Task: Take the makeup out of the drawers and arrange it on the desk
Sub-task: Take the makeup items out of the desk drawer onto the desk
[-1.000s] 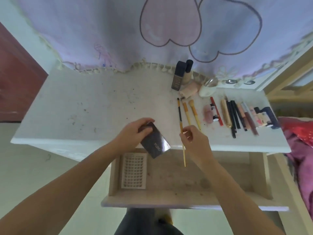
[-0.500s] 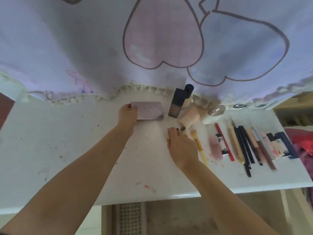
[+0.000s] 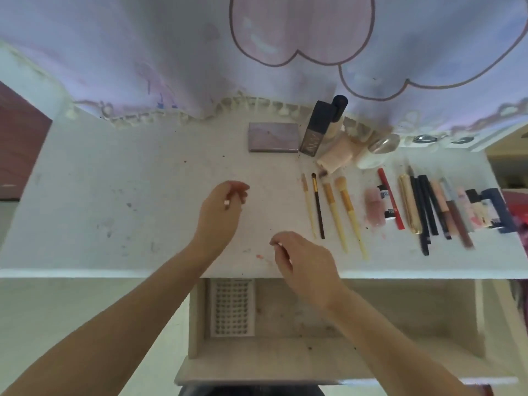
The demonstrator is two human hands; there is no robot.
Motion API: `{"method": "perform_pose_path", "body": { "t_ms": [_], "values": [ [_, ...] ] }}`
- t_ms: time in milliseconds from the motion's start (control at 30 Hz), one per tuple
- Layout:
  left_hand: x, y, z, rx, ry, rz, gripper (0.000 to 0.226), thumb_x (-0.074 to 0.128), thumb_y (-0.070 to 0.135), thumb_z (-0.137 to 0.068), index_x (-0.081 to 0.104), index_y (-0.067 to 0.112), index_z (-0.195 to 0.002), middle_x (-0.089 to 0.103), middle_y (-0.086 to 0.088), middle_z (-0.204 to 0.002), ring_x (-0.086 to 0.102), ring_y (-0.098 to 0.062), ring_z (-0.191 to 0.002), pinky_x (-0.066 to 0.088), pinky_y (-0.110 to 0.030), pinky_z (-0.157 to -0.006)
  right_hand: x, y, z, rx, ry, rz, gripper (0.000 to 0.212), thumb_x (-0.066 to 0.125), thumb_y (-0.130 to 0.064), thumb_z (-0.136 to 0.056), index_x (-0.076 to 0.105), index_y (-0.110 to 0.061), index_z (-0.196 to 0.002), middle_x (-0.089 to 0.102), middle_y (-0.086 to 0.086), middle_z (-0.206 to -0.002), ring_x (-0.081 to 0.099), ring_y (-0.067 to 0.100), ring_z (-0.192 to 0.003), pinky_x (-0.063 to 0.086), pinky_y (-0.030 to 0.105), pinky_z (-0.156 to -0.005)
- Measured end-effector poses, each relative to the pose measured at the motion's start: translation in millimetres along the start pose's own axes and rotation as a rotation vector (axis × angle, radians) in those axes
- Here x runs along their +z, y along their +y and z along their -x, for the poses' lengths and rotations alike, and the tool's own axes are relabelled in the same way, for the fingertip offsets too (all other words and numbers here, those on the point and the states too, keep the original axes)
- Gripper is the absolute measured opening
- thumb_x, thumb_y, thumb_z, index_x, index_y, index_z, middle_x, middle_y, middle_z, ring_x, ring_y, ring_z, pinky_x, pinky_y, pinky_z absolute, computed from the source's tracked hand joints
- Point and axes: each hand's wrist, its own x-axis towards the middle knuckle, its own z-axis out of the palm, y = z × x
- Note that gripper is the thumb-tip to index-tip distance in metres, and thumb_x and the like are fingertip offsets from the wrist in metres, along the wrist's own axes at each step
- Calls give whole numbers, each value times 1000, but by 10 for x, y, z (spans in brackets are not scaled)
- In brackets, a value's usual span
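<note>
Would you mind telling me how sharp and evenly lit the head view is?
Head view: soft, even light without hard shadows; wide-angle bending bows the desk edge; pencils at the right smear with blur; both hands look slightly soft.

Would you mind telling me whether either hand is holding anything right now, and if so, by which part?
Nothing is held. The left hand and the right hand are both over the desk with fingers loosely curled and empty.

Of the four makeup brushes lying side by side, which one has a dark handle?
The second brush from the left: its handle is dark brown with a gold band, while the other three brushes have pale yellow handles.
</note>
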Motion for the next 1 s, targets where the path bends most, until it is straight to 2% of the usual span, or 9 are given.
{"method": "perform_pose_path", "body": {
  "t_ms": [133,233,300,367,500,633,767,867,1000],
  "values": [
    [-107,-598,1308,-208,-64,-85,33,42,-2,-94,61,26,-91,63,9,-93,58,0,-84,50,-19,-85,661,-11,615,322,-450,-193,30,40,-29,-98,57,-16,-118,66,4,-108,62,21,-96,42,26,-73],
    [120,-948,1604,-331,-84,-180,31,39,3,-96,52,20,-119,53,2,-119,53,-12,-109,44,-19,-96,1058,49,699,570,-556,-279,39,44,-22,-98,44,-10,-135,60,11,-126,58,26,-113,43,24,-83],
    [260,-1154,1557,-427,-76,-283,48,39,3,-93,33,10,-141,39,-8,-137,42,-25,-125,37,-31,-106,1235,18,701,670,-542,-418,40,45,-20,-97,41,-10,-136,56,10,-131,55,26,-118,42,23,-87],
    [356,-1280,1483,-598,-84,-284,61,40,5,-91,17,8,-147,32,-15,-144,35,-33,-130,32,-46,-110,1331,-46,682,764,-493,-558,34,48,-20,-96,47,-11,-129,60,7,-123,59,23,-114,45,23,-83],
    [450,-1291,1402,-724,-97,-300,64,43,5,-91,13,6,-148,21,-19,-149,23,-37,-137,25,-46,-112,1328,-144,629,918,-424,-742,14,50,-21,-96,54,-15,-108,60,0,-97,62,17,-94,48,20,-70],
    [404,-1384,1279,-806,-133,-147,47,42,9,-90,41,1,-137,44,-21,-137,46,-36,-122,41,-44,-104,1195,-22,701,958,-446,-672,31,40,-21,-101,51,-8,-127,61,11,-124,61,25,-107,48,25,-80],
    [202,-1151,1319,-937,-303,154,25,47,21,-96,63,3,-105,71,-14,-95,68,-28,-88,55,-37,-81,849,-23,767,989,-501,-629,40,33,-29,-103,52,0,-122,64,11,-100,60,14,-72,43,12,-45],
    [-15,-872,1346,-919,-534,145,29,50,26,-97,62,2,-105,73,-14,-96,70,-28,-90,55,-44,-86,501,-91,815,938,-560,-603,37,34,-35,-102,57,-6,-106,66,2,-81,62,12,-64,47,20,-50],
    [-360,-339,1436,-692,-778,4,31,49,31,-97,60,8,-115,72,-7,-103,70,-22,-92,58,-35,-78,-120,-257,926,781,-684,-475,35,34,-39,-101,58,-14,-100,69,1,-86,66,13,-69,55,25,-62]
  ]
}}
